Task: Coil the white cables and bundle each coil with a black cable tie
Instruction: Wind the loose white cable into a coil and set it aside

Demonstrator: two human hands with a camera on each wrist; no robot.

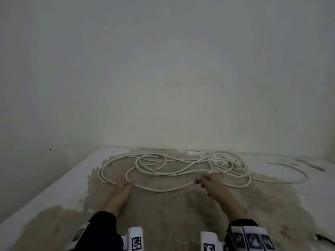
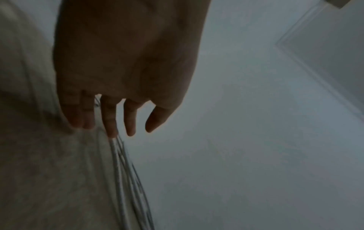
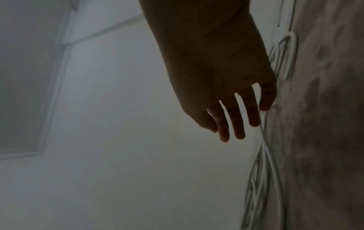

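No readable text; wrist bands [image 1: 253, 240] carry only square coded markers.

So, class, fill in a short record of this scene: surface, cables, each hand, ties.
surface: worn floor, patchy brown, by a pale wall
cables: white cables lie in loose tangled loops, not coiled
left hand: open, fingers straight, at the nearest loop
right hand: open, fingers extended, at the same loop
ties: no black tie clearly identifiable

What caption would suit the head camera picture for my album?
Left hand and right hand, fingers extended, reach to loose white cables sprawled on a stained floor by a pale wall.
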